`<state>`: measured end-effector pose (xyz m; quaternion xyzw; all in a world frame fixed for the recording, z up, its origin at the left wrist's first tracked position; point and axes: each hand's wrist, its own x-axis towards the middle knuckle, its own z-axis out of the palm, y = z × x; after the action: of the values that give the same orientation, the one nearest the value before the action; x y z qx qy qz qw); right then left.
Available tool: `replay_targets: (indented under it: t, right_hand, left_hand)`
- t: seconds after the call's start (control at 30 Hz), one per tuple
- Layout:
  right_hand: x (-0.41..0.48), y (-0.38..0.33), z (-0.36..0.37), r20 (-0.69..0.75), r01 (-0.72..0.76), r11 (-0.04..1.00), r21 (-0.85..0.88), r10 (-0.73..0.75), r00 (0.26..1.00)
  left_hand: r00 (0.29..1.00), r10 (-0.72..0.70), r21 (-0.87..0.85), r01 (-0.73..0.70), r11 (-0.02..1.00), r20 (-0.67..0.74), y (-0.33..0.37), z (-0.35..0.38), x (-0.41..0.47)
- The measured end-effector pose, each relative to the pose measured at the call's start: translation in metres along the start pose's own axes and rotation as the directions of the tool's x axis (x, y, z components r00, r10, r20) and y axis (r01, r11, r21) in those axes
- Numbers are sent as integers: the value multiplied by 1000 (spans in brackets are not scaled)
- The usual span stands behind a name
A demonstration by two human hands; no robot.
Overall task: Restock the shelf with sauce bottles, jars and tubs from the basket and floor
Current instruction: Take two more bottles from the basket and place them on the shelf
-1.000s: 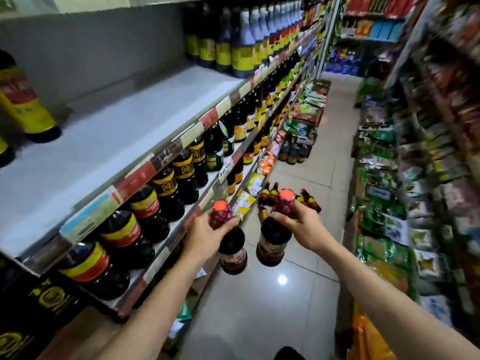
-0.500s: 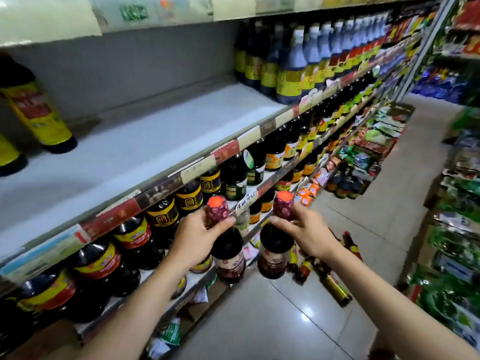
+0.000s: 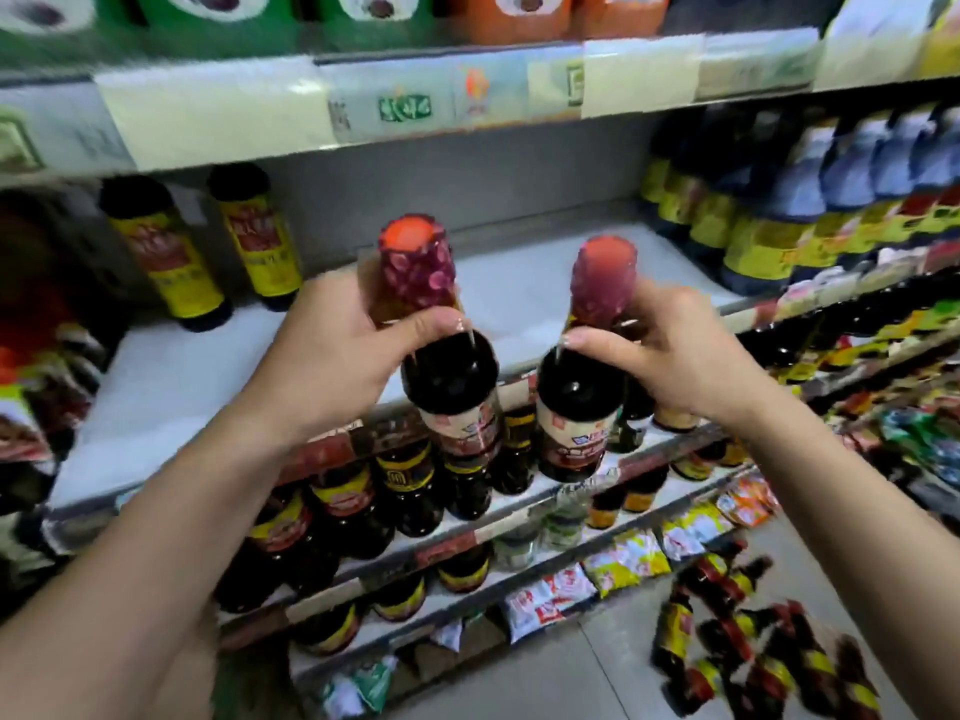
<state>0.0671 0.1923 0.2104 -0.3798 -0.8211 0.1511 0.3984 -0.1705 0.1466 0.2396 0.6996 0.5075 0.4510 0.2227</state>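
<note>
My left hand (image 3: 324, 356) grips the neck of a dark sauce bottle (image 3: 449, 376) with an orange cap and purple neck wrap. A matching sauce bottle (image 3: 579, 402) hangs from my right hand (image 3: 670, 356), which holds it by the neck too. Both bottles are upright, side by side, in front of the edge of a white shelf (image 3: 182, 376) that is bare in its middle. Two yellow-labelled bottles (image 3: 218, 252) stand at the back left of that shelf. Several dark bottles (image 3: 727, 641) lie on the floor at lower right.
Blue-capped and yellow-labelled bottles (image 3: 779, 215) fill the right part of the same shelf. Rows of dark bottles (image 3: 395, 485) stand on the shelves below, and snack packets (image 3: 623, 563) lie on the lowest one. Green and orange packs (image 3: 363, 13) sit above the price strip.
Both hands have lifted the two bottles from below the shelf edge up to its level. The view has turned left, squarely toward the bare shelf.
</note>
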Motion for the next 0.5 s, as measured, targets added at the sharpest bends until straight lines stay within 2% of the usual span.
replay_targets:
  t: [0.13,0.3,0.5]
  right_hand:
    - [45,-5,0,-37,101,995,-1,-101,994]
    - [86,-3,11,-51,193,981,21,-192,980]
    - [115,7,31,23,243,969,-51,-242,970]
  left_hand:
    - [997,72,27,-71,997,-34,-2,-20,24]
    - [993,90,35,-88,995,-72,-12,-31,43]
    - [991,76,85,-67,994,-109,-27,-35,58]
